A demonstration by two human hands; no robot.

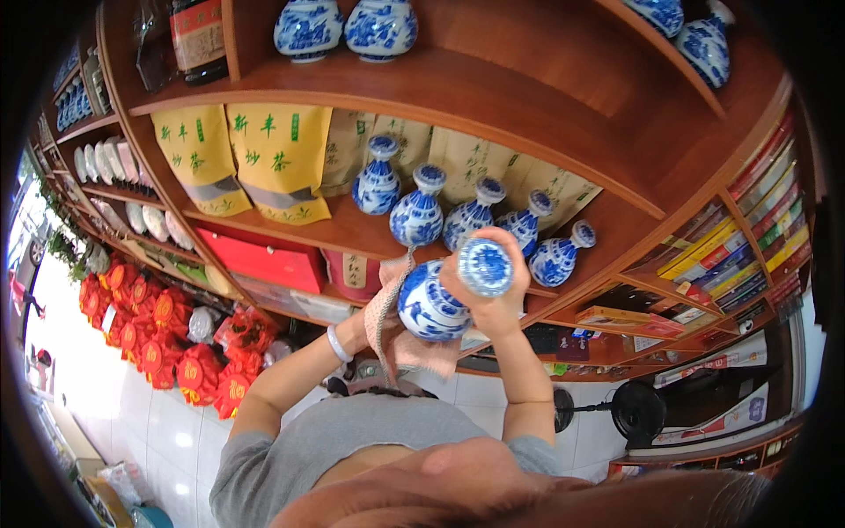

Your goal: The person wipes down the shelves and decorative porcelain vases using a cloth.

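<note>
A blue-and-white porcelain bottle (432,305) is held up in front of me, tilted, its wide round cap (485,266) towards me. My right hand (498,300) grips it around the neck, just below the cap. A pink cloth (422,353) with a grey edge lies against the bottle's body. My left hand (379,317), with a pale bangle on the wrist, holds the cloth there; its fingers are mostly hidden by cloth and bottle. Just beyond, several similar bottles (417,214) stand along the wooden shelf (297,231).
Yellow tea pouches (280,165) stand left of the shelved bottles, with paler pouches (455,158) behind. An upper shelf (462,99) carries more porcelain (309,30). Red wrapped jars (158,356) crowd the floor at left. A black fan (637,412) stands at right, near stacked cigarette cartons (693,254).
</note>
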